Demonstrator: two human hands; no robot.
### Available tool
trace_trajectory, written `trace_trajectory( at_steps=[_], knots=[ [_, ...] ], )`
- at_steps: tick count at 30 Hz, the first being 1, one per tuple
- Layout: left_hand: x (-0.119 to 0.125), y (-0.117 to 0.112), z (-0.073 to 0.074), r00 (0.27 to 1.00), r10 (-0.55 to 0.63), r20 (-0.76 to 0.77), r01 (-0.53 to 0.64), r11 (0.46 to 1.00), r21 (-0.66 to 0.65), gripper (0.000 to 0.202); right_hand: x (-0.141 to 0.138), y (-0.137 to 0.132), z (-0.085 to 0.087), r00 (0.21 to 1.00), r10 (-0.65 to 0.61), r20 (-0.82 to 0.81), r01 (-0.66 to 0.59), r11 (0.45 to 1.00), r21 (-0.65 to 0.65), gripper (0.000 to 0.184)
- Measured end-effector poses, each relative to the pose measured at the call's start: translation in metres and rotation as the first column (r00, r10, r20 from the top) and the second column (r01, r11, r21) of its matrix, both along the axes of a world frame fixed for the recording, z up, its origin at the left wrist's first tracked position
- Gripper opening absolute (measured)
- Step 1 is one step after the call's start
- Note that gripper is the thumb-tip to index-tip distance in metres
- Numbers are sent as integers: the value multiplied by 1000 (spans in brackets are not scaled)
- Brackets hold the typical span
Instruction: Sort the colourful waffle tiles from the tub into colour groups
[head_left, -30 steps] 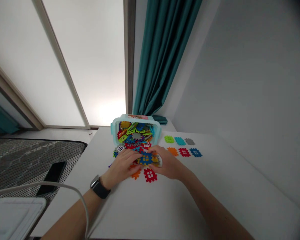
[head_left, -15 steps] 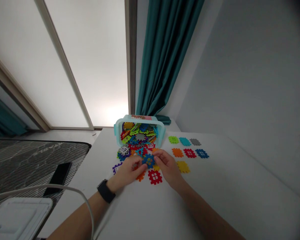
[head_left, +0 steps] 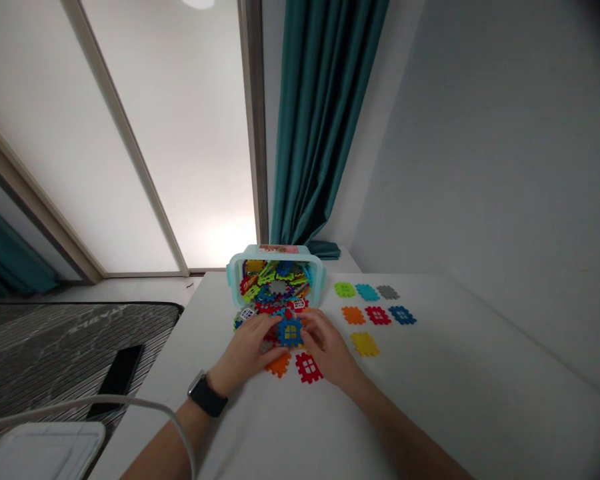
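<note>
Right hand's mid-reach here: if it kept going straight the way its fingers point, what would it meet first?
The blue house-shaped plastic tile. The right hand points up and left at it, and its fingertips look at or almost at the tile's edge, though depth is unclear.

Soft daylight glows through the tall frosted glass panel (head_left: pixel 205 227), brightest near its base, while the picture corners darken and the wide lens bends the white table (head_left: pixel 460 373); shadows stay faint.

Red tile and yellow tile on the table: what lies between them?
In the head view, the person's right hand lies between the red tile and the yellow tile.
</note>
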State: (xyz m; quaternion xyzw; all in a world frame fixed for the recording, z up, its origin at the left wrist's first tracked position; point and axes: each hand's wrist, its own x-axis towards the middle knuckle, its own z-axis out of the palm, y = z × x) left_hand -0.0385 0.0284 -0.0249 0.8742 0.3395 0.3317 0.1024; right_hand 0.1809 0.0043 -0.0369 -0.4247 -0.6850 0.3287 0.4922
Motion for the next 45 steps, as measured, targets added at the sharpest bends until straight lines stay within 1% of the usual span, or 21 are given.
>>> trace_trajectory(
  at_steps=[2, 4, 6, 7, 12, 17, 19, 21, 24, 27, 31, 37, 42, 43, 45],
  knots=[
    [-3, 1, 0, 1000, 4, 10, -4, 1000, -6, 49, 1, -3, 2, 990, 7, 142, -19, 996, 88, 41],
    [-4, 2, 0, 1000, 13, 21, -12, 1000, -18, 49, 2, -5, 2, 969, 13, 248, -52, 987, 150, 54],
    [-5, 3, 0, 999, 22, 31, -21, 999, -32, 49, 3, -5, 0, 948, 15, 318, -79, 979, 186, 63],
    [-5, 3, -1, 999, 25, 36, -24, 999, -37, 49, 3, -5, -1, 940, 12, 340, -84, 976, 200, 64],
    [-4, 3, -4, 997, 26, 67, -24, 999, -44, 49, 6, -1, -6, 929, -40, 369, -61, 964, 259, 57],
    [-3, 3, -6, 995, 25, 102, -18, 998, -64, 49, 7, -1, -4, 937, -77, 341, -28, 956, 292, 58],
    [-3, 2, -7, 992, 32, 122, -25, 998, -61, 49, 6, -2, -3, 942, -88, 325, -19, 950, 312, 55],
    [-3, 2, -6, 990, 37, 135, -29, 998, -54, 48, 5, -3, -1, 945, -98, 312, -19, 936, 352, 49],
    [-4, 2, -4, 991, 35, 132, -30, 999, -35, 50, 3, -6, 0, 946, -127, 298, -16, 901, 434, 42],
    [-5, 1, -1, 990, 45, 133, -45, 999, -1, 51, 3, -7, 2, 945, -161, 285, 0, 872, 490, 41],
    [-3, -1, 2, 988, 36, 148, -37, 999, 7, 50, 3, -7, 2, 946, -184, 268, 18, 853, 522, 39],
    [-1, -3, 4, 987, 19, 160, -16, 1000, -19, 48, 5, -5, 1, 947, -194, 256, 37, 858, 513, 35],
    [-1, -4, 5, 988, 26, 152, -14, 997, -78, 45, 5, -6, 1, 950, -161, 268, 2, 860, 510, 25],
    [0, -4, 6, 990, 19, 142, -4, 994, -106, 42, 4, -6, 1, 953, -151, 264, 0, 868, 497, 23],
    [4, -4, 7, 993, 2, 115, 19, 984, -179, 27, 2, -7, 0, 962, -137, 234, 23, 901, 434, 17]
  ],
)
